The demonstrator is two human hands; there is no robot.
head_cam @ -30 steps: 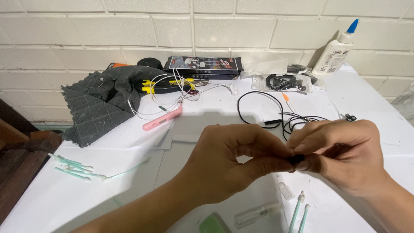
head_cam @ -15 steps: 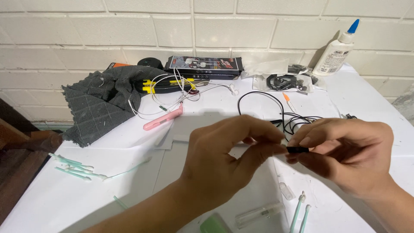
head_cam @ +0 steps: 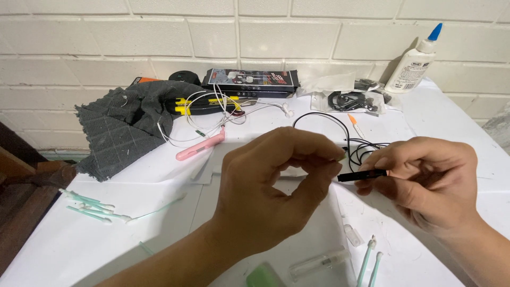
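My right hand (head_cam: 425, 183) pinches a small black bar-shaped piece (head_cam: 361, 174) by one end and holds it level above the white table (head_cam: 159, 212). A thin black cable (head_cam: 340, 127) lies coiled on the table just behind it. My left hand (head_cam: 276, 191) is raised beside the bar's free end. Its thumb and forefinger curl into a ring, with the tips close together a little short of the bar. Nothing shows between those fingertips.
A grey cloth (head_cam: 122, 127), a pink tool (head_cam: 201, 147), white earphone wires (head_cam: 212, 114), a black box (head_cam: 252, 81) and a glue bottle (head_cam: 417, 61) lie along the brick wall. Green-stemmed swabs (head_cam: 93, 207) lie at left. More swabs (head_cam: 369, 260) and a clear tube (head_cam: 319, 261) lie near me.
My hands were joined on the black piece. The left fingers have come off it and the hands have drawn slightly apart, while the right hand keeps the piece.
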